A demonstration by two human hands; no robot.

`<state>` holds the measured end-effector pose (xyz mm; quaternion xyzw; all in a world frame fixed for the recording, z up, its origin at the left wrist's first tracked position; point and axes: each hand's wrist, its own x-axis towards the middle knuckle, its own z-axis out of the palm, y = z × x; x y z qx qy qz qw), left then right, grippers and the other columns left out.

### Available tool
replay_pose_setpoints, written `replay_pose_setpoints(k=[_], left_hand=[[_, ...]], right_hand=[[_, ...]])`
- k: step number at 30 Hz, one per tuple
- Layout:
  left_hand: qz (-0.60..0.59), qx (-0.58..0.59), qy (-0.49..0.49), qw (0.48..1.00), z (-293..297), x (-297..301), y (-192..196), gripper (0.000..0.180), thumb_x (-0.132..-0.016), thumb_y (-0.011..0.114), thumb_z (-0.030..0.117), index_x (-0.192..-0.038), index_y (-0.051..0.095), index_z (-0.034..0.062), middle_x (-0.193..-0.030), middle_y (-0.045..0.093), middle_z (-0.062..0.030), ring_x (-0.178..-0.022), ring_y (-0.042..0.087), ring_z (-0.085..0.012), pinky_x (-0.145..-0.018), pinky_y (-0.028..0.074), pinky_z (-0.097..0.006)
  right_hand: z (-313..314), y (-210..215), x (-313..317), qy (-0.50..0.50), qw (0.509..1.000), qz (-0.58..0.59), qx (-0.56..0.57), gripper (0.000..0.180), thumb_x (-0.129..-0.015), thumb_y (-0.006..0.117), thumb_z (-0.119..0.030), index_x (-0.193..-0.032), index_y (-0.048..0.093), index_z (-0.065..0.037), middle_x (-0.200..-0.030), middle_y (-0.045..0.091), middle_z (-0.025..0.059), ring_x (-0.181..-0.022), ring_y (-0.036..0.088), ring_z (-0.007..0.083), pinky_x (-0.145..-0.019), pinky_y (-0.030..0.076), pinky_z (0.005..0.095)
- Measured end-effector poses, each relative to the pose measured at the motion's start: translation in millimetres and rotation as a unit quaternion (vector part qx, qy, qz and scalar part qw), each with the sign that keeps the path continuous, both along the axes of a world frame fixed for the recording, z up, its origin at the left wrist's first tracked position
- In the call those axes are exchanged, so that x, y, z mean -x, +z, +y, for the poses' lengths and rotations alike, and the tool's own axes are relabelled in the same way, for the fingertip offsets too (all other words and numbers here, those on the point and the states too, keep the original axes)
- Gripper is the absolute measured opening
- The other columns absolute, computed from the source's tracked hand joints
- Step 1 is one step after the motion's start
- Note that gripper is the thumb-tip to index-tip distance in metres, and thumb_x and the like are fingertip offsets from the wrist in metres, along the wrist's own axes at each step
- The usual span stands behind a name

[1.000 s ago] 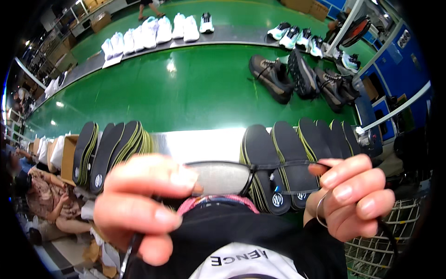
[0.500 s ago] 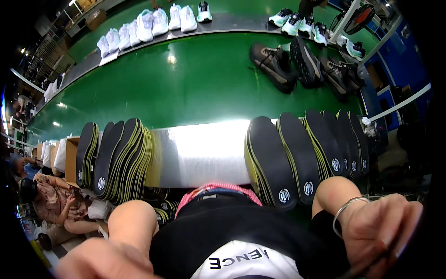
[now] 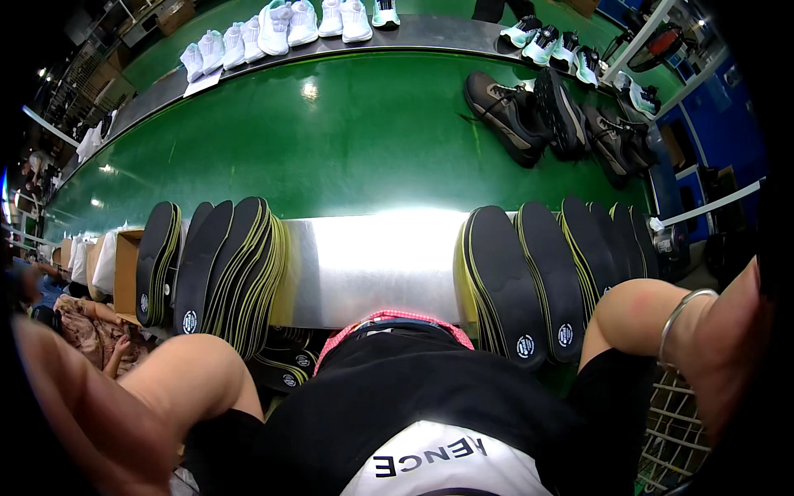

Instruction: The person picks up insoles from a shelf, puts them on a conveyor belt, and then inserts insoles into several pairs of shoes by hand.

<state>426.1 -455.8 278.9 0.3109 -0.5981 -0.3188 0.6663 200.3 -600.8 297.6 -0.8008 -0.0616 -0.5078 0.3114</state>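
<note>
Fingers of both hands are out of sight: the left hand (image 3: 62, 413) runs off the lower left corner, the right hand (image 3: 732, 347) off the right edge, so whether they are released, clenched or holding anything cannot be told. A thin silver metal bangle (image 3: 682, 310) circles the right wrist. Both elbows are bent up and out, neither hand on the work.

Nearest things: two upright rows of flat black foam insoles with yellow-green edges, one left stack (image 3: 219, 269) and one right stack (image 3: 546, 281), leaning on the front lip of a shiny steel ledge (image 3: 372, 264). Judged step: a pause between pieces, hands pulled back toward the head. The next move would need a hand brought down to one stack and a single insole peeled off the front.

Beyond the ledge, a green conveyor belt (image 3: 331, 140) carries dark brown and black laced shoes (image 3: 562, 120). White trainers (image 3: 289, 25) line a far grey rail. A wire basket (image 3: 682, 430) sits lower right.
</note>
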Motion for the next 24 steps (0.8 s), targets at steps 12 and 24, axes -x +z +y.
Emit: replay_pose_setpoints(k=[12,24], left_hand=[[-0.013,-0.017,0.036,0.999,-12.0,-38.5,-18.1,0.041,-0.077,0.062,0.015,-0.114,0.044,0.0133,-0.103,0.045,-0.0058,-0.088,0.048,-0.0209,-0.064,0.047,-0.034],[-0.052,0.102,0.046,0.992,-21.4,-61.4,-0.5,0.05,-0.076,0.063,0.014,-0.12,0.039,0.0112,-0.108,0.042,-0.0091,-0.09,0.048,-0.0225,-0.062,0.048,-0.034]], right_hand=[[-27.5,-10.6,-47.6,-0.089,0.995,-0.021,0.04,0.026,-0.082,0.045,-0.025,-0.089,0.051,-0.001,-0.075,0.052,0.0104,-0.07,0.052,0.0184,-0.068,0.041,0.0347],[-57.5,-36.7,-36.8,-0.159,0.983,0.003,0.089,0.023,-0.073,0.049,0.005,-0.095,0.055,0.005,-0.08,0.06,0.0124,-0.071,0.056,0.0198,-0.065,0.044,0.0308]])
